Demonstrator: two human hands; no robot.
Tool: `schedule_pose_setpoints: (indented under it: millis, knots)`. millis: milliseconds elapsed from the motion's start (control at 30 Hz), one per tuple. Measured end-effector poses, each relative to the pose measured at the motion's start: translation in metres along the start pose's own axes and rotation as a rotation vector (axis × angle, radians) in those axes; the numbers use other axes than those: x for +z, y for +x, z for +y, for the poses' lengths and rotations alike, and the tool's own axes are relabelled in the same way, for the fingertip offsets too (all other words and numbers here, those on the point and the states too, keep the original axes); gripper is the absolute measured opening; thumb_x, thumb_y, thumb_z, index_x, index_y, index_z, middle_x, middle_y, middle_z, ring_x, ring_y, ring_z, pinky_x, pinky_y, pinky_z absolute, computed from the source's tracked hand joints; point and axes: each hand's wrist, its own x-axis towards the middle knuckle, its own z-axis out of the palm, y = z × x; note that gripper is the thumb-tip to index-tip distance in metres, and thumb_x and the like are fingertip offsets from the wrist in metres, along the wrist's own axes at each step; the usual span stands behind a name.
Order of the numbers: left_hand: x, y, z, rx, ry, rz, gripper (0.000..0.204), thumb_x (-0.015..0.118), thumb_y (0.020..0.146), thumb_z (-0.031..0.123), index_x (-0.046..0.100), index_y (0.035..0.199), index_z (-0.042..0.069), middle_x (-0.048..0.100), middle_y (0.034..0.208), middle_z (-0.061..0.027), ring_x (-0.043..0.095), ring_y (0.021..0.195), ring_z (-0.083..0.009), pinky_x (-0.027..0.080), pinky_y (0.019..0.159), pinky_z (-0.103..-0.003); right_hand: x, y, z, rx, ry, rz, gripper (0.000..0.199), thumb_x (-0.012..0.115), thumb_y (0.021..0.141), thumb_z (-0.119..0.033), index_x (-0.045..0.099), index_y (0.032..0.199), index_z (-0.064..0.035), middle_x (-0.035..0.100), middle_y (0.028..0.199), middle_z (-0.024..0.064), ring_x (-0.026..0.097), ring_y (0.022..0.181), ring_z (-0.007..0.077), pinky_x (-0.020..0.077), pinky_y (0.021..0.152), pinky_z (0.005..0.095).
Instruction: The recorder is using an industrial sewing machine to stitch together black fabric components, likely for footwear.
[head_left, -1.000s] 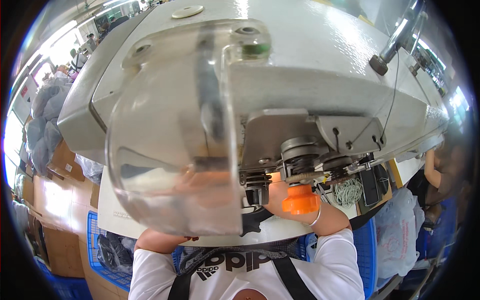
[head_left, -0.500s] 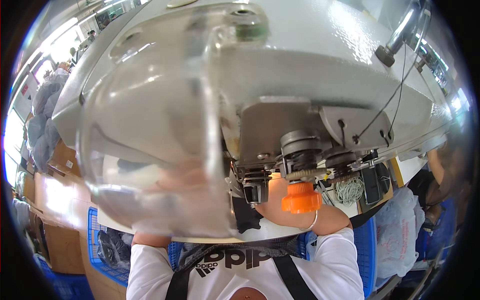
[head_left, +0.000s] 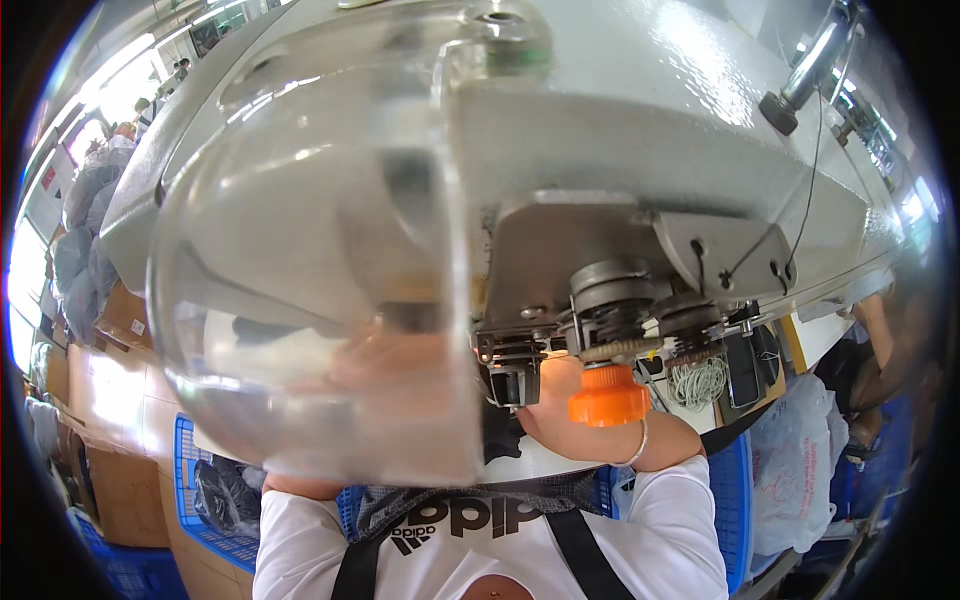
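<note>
A sewing machine head (head_left: 640, 130) in pale grey fills most of the view, with an orange knob (head_left: 608, 395) and metal tension discs (head_left: 612, 285) on its near side. Behind that knob lies my right hand (head_left: 562, 415), low beside the needle area; the machine hides its fingers. Black cloth (head_left: 503, 440) shows in part on the white table next to this hand. Through the clear plastic guard (head_left: 300, 250) my left hand (head_left: 390, 360) appears only as a blur, close to a dark patch that may be cloth. What either hand grips is hidden.
Blue baskets flank me: the left basket (head_left: 186, 470) holds dark plastic, the right basket (head_left: 738, 500) stands by a translucent bag (head_left: 795, 460). On the table are a coil of pale cord (head_left: 698, 383) and a dark phone-like object (head_left: 742, 370). Another person's arm (head_left: 876, 330) shows far right.
The machine and guard sit slightly further right in the view. Less black cloth shows beside my right hand, and the thread by the tension plate hangs differently. Both hands stay near the same spots.
</note>
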Motion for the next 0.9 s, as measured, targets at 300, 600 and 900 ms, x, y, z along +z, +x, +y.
schedule_pose_setpoints:
  millis: [300, 600, 900]
  knots:
    - [0.019, 0.004, -0.016, 0.042, 0.028, 0.161, 0.019, 0.068, 0.061, 0.011, 0.066, 0.080, 0.011, 0.063, 0.080, -0.0022, 0.061, 0.068, -0.0208, 0.046, 0.060, -0.034, 0.028, 0.004, 0.016, -0.129, 0.090, 0.173, 0.018, 0.068, 0.066, -0.015, 0.060, 0.080, -0.0063, 0.059, 0.071, 0.0089, 0.057, 0.060, 0.0307, 0.0427, 0.049, 0.0385]
    - [0.024, -0.001, -0.020, -0.002, 0.067, 0.183, 0.018, 0.068, 0.062, 0.013, 0.066, 0.080, 0.011, 0.062, 0.078, -0.0015, 0.061, 0.068, -0.0199, 0.046, 0.059, -0.033, 0.021, 0.008, 0.016, -0.130, -0.062, 0.158, 0.021, 0.070, 0.066, -0.019, 0.063, 0.081, -0.0076, 0.061, 0.075, 0.0064, 0.059, 0.061, 0.0282, 0.0429, 0.051, 0.0375]
    - [0.022, -0.020, -0.015, -0.136, -0.019, 0.040, 0.020, 0.069, 0.062, 0.013, 0.067, 0.082, 0.012, 0.062, 0.078, -0.0014, 0.060, 0.067, -0.0193, 0.045, 0.058, -0.033, 0.004, 0.009, 0.002, 0.036, 0.082, 0.106, 0.031, 0.073, 0.065, -0.022, 0.065, 0.092, -0.0092, 0.063, 0.086, 0.0071, 0.060, 0.076, 0.0273, 0.0475, 0.062, 0.0373]
